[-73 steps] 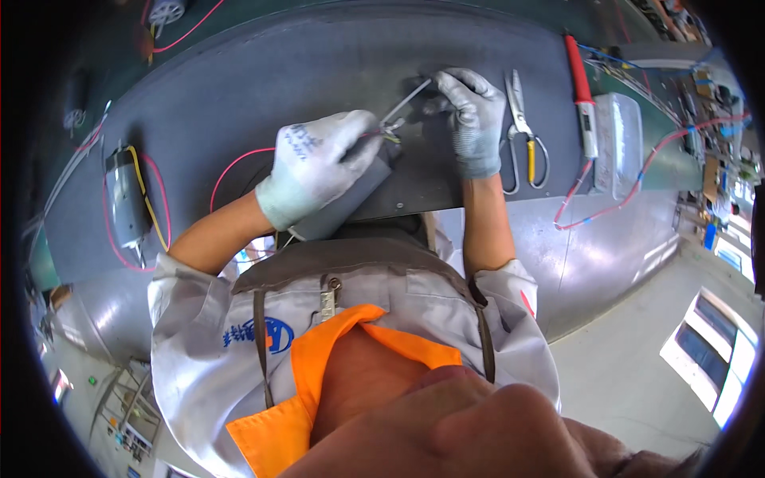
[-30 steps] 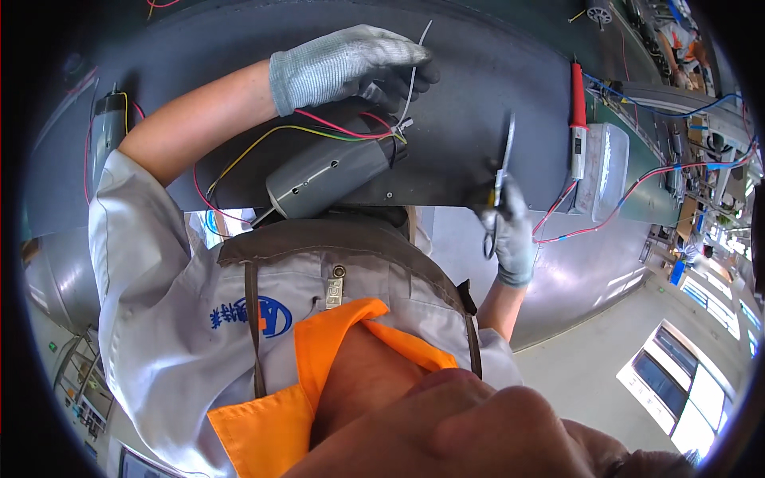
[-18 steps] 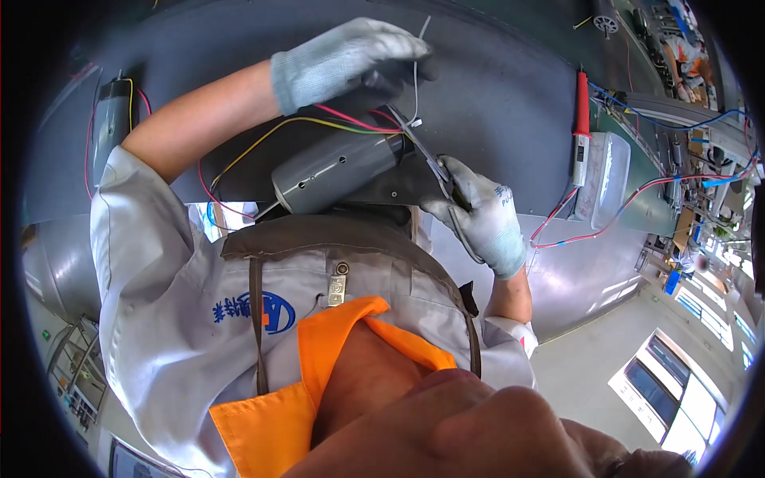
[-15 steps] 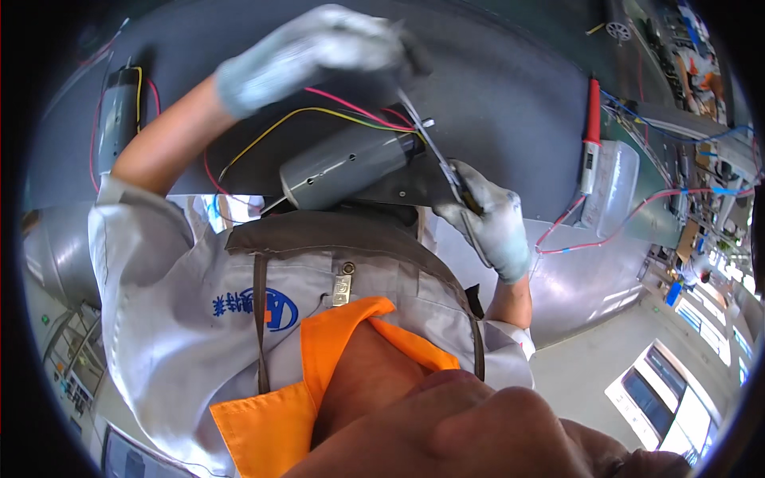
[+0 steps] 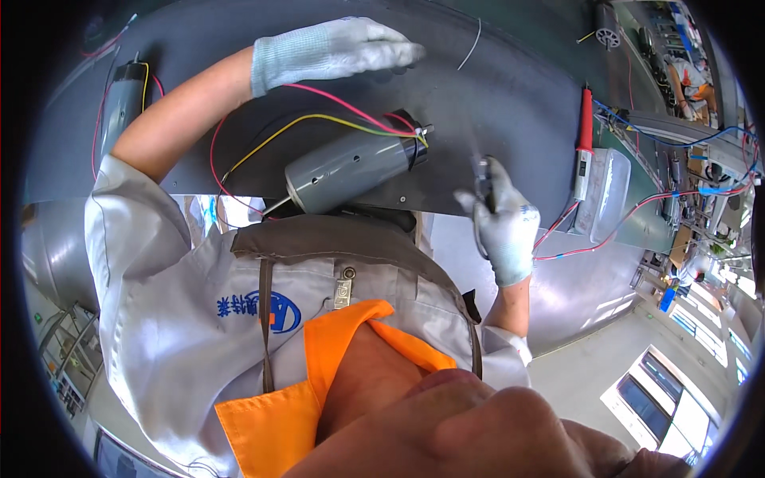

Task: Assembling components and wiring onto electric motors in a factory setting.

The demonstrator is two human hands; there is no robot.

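Note:
A grey cylindrical motor (image 5: pixel 343 171) with a black end cap lies tilted at the table's near edge. Its red and yellow-green wires (image 5: pixel 319 118) leave the cap beside a small pale fitting and loop left. Beyond it, my gloved left hand (image 5: pixel 343 52) hovers over the table, fingers stretched out, holding nothing visible. Right of the motor and apart from it, my gloved right hand (image 5: pixel 506 227) is closed on a dark-handled hand tool (image 5: pixel 483 179); blur hides its tip and exact kind. A thin white strip (image 5: pixel 472 46) is at the far side of the table.
A second grey motor (image 5: pixel 121 103) with wires stands at the left. On the right are a red-handled tool (image 5: pixel 586 131) with a cable, a clear plastic tray (image 5: pixel 612 195) and a metal frame (image 5: pixel 657 119). Another person (image 5: pixel 692 88) is at the far right.
My left hand has moved away from the tool, its fingers now straightened. My right hand has drawn slightly right with the tool, away from the motor's end. The white strip now shows on the far side.

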